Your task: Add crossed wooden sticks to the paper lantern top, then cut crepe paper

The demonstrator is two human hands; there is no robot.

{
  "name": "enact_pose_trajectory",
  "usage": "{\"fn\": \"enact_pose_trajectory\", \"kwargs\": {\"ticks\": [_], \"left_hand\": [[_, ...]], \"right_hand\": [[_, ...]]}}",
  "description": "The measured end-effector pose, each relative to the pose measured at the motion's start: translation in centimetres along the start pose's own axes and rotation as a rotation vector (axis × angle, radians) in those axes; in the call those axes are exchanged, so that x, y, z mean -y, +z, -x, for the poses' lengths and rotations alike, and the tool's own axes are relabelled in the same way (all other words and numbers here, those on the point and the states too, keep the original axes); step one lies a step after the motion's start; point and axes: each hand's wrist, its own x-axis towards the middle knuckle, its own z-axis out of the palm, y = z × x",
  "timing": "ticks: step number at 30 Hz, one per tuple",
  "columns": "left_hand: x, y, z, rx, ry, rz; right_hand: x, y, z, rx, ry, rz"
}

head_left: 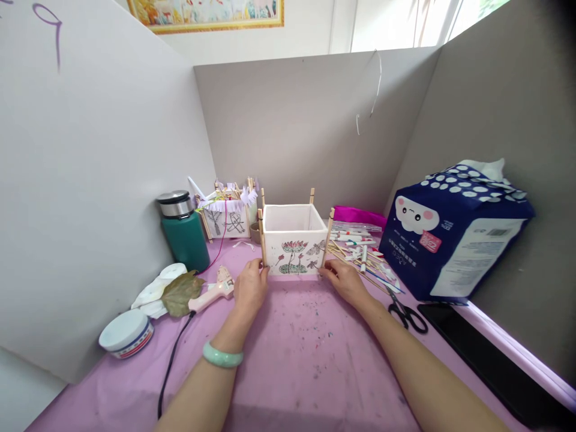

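In front of me stands a square paper lantern (294, 253), upright, with white walls, an open top and wooden sticks at its corners. Its near side carries a drawing of a lotus flower and dragonflies. My left hand (250, 285) is closed at the lower left corner, its thumb and fingers at the base of the stick. At the lower right corner, my right hand (345, 281) pinches the foot of the other near stick. A pink hot glue gun (212, 296) lies just left of my left hand, its tip resting near a paler piece.
A second decorated lantern (227, 221) and a green bottle (183, 231) stand behind left. A dried leaf (182, 293) and white round tub (126, 333) are left. Markers and wooden sticks (360, 255), black scissors (407, 315), a blue tissue pack (450, 240) and black tablet (490, 360) lie right.
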Motion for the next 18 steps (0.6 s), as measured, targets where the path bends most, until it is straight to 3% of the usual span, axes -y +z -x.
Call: {"fn": "enact_pose_trajectory", "kwargs": {"ticks": [4,18], "left_hand": [[0.36,0.24,-0.42,-0.023,0.040,0.061],[0.44,0.33,-0.78,-0.025,0.000,0.062]], "right_hand": [[0.03,0.18,-0.02,-0.124,-0.004,-0.065],[0.36,0.49,-0.07,-0.130,0.028,-0.030]]}}
